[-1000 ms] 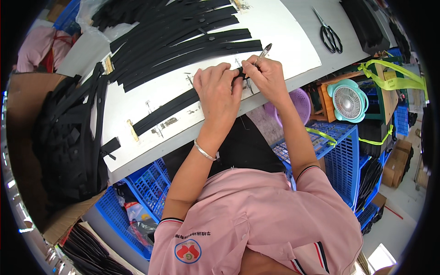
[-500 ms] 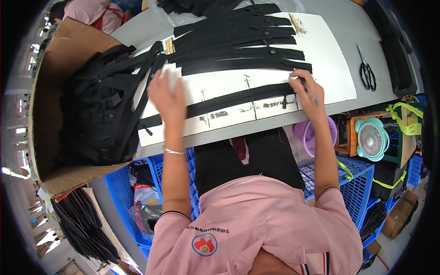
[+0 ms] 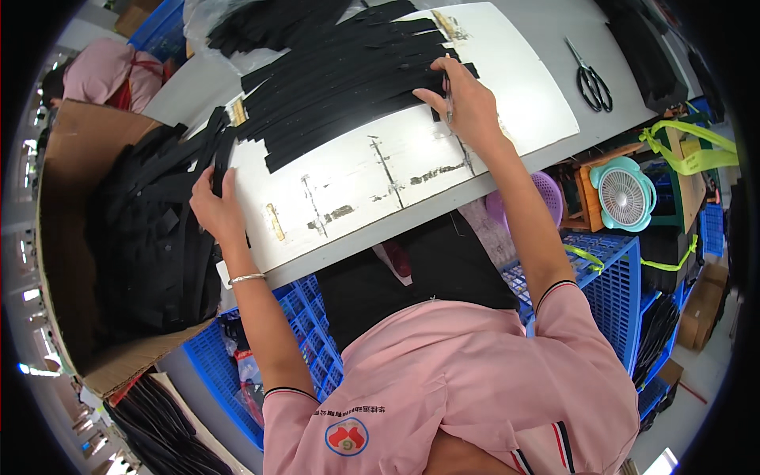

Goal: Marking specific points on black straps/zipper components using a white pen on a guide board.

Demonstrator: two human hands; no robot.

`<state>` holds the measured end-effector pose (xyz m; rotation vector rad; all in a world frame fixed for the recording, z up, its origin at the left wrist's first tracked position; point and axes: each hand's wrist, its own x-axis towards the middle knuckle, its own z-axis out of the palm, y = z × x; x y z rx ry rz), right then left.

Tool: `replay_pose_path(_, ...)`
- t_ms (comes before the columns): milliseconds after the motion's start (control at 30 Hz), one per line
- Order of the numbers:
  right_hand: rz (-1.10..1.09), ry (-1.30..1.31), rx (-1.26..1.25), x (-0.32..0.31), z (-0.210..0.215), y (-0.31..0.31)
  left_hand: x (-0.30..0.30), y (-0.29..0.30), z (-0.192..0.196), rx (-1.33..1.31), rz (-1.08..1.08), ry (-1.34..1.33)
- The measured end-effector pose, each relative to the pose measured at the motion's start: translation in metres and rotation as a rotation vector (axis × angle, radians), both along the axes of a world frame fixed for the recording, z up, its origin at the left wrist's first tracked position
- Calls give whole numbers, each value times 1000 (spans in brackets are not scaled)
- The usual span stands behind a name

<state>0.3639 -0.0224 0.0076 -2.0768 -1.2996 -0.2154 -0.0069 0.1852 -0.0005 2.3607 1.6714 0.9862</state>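
Observation:
Several long black zipper-like strips (image 3: pixel 340 87) lie side by side across a white board (image 3: pixel 348 190). My right hand (image 3: pixel 471 107) is over their right ends, thumb and forefinger apart. A slim, dark, partly shiny tool (image 3: pixel 449 99) sits in that hand; its kind is too small to tell. By the board's left edge, my left hand (image 3: pixel 218 210) closes its fingers around a black strip (image 3: pixel 219 154) that hangs from the heap in the box. Part of that strip is hidden by the hand.
A cardboard box (image 3: pixel 87 131) full of black strips stands at the left. Black-handled scissors (image 3: pixel 592 85) lie on the grey table at the right. Below the table are blue crates (image 3: pixel 613 285), a purple basket (image 3: pixel 546 198) and a turquoise fan (image 3: pixel 623 194). A person in pink (image 3: pixel 111 71) is at far left.
The strip that lay alone across the board's front no longer lies there. My right hand has moved up and left to the strip ends; my left hand has moved left and down to the box.

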Motion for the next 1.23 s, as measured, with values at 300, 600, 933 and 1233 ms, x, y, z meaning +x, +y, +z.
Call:
replay_pose_path(300, 7, 226, 107, -2, 8, -19, 18, -25, 7, 27, -34, -127)
replay_pose_path(600, 8, 20, 363, -84, 2, -78, 122, -171, 18, -62, -607, -140)
replay_pose_path(933, 81, -172, 59, -61, -16, -121, 94, -192, 7, -84, -553, 23)
replay_pose_path(1233, -33, -210, -4, -40, -28, -129, 24, -199, 6, -144, -281, 113)
